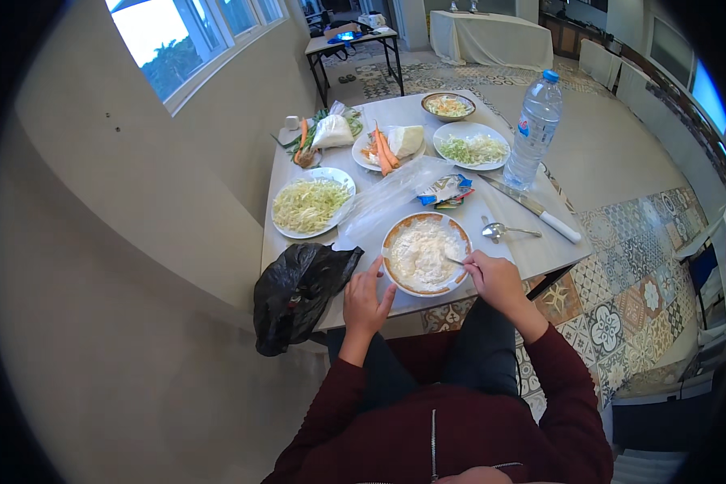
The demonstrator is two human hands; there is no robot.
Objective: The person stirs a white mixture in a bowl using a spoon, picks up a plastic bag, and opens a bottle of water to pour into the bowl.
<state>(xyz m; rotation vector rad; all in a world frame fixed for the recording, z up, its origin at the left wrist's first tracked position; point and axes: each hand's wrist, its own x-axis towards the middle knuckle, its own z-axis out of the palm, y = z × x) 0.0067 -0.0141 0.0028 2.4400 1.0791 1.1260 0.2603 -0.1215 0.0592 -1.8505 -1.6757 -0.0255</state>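
A bowl (388,273) with an orange-patterned rim stands near the table's front edge, holding white flour (422,252). In my right hand (496,280) is the handle of a spoon (455,260), whose far end is buried in the flour. My left hand (367,298) rests against the bowl's left side, fingers apart and holding nothing. Right of the bowl lies a second metal spoon (500,231). Just behind the bowl sit small blue-and-white packets (444,189), beside a clear plastic bag (379,206).
A black plastic bag (298,294) hangs over the front left edge. Around the table are plates of shredded cabbage (310,204), chopped greens (474,151) and carrots (385,153), and a small bowl (448,106). A white-handled knife (558,226) lies near a tall water bottle (534,133).
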